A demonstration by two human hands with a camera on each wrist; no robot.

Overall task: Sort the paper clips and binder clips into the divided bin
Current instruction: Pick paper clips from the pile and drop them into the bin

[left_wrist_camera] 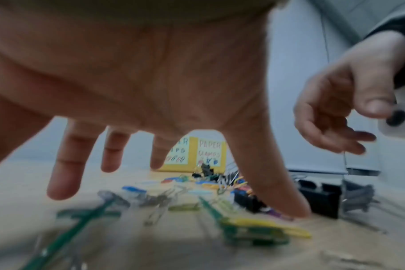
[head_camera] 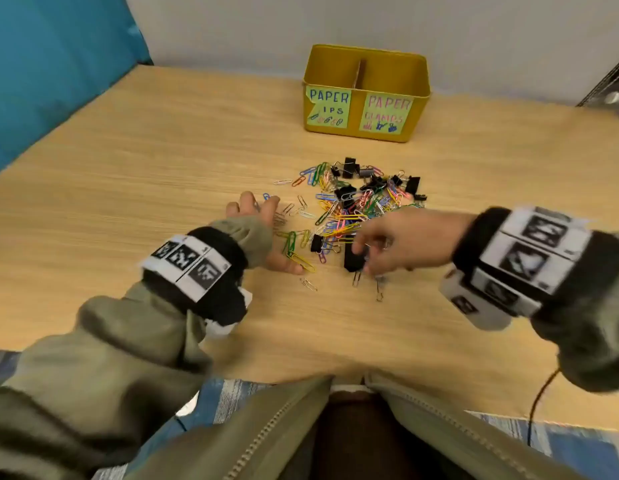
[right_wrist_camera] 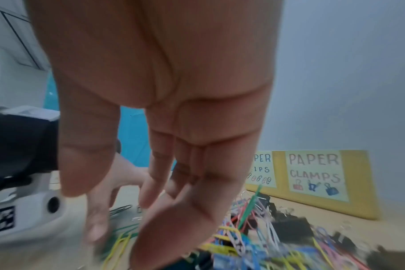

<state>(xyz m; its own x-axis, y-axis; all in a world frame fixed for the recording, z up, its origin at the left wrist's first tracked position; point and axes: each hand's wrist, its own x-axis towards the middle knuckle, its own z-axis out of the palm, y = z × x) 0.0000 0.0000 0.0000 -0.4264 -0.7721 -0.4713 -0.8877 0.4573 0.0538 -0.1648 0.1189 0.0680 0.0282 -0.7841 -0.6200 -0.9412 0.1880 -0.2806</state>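
Observation:
A mixed pile (head_camera: 356, 202) of coloured paper clips and black binder clips lies mid-table. Behind it stands the yellow divided bin (head_camera: 417, 109), its left half labelled for paper clips and its right half for paper clamps. My left hand (head_camera: 266, 220) is spread flat over the pile's left edge, with its thumb tip down beside a yellow paper clip (head_camera: 303, 263). My right hand (head_camera: 374, 251) reaches down with straight fingers over a large black binder clip (head_camera: 353, 261). In the left wrist view that binder clip (left_wrist_camera: 319, 201) still lies on the table, below the right hand (left_wrist_camera: 331, 117), which holds nothing.
Loose silver clips (head_camera: 308, 284) lie scattered nearer to me than the pile. A teal surface (head_camera: 52, 81) borders the table's left side, a pale wall runs behind the bin, and a dark shelf frame (head_camera: 609, 81) stands at the far right. Bare wood surrounds the pile.

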